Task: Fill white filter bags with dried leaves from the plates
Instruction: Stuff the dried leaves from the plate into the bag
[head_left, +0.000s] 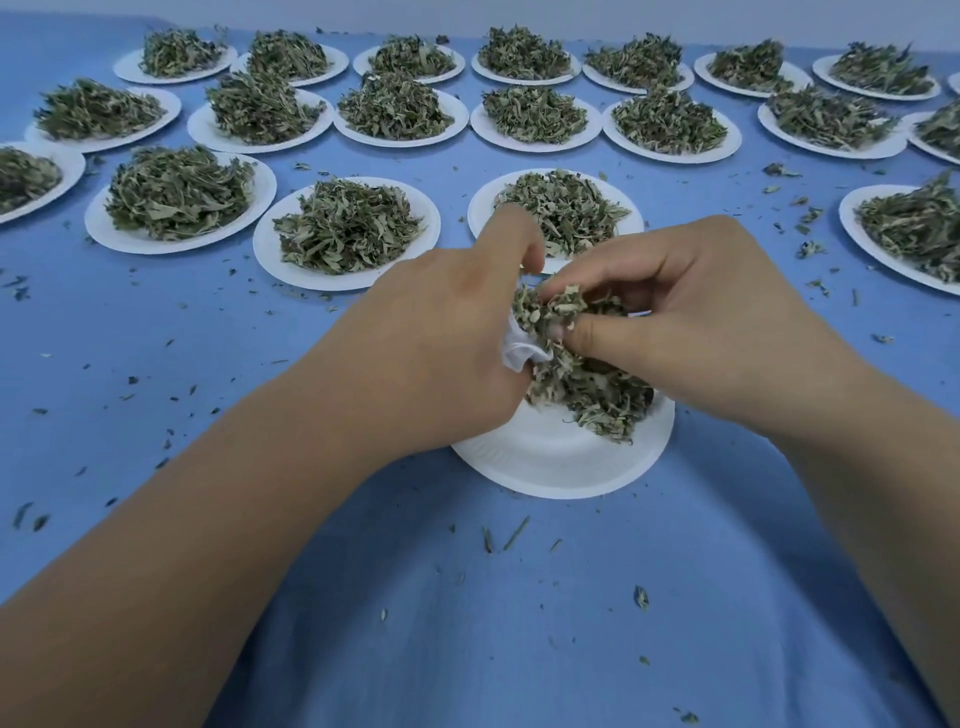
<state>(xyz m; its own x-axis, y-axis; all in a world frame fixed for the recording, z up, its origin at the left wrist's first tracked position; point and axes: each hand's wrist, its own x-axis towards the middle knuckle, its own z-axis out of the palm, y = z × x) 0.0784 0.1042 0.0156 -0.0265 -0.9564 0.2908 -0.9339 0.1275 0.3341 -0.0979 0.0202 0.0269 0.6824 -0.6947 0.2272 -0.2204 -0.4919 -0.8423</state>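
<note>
Gripping the crumpled white filter bag (521, 352), the left hand (441, 332) meets the right hand (696, 312) pinching green dried leaves (587, 387); a collapsed bag mouth would spill them beyond the white paper plate (561, 467).

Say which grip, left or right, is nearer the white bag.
Left. The left grip holds the bag; the right grip sits just to its right, pinching leaves over the plate.

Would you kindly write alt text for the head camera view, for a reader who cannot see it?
Over a white paper plate, the left hand holds a white filter bag while the right hand pinches dried leaves beside it. Many more leaf-heaped plates stand in rows on a blue cloth.
</note>
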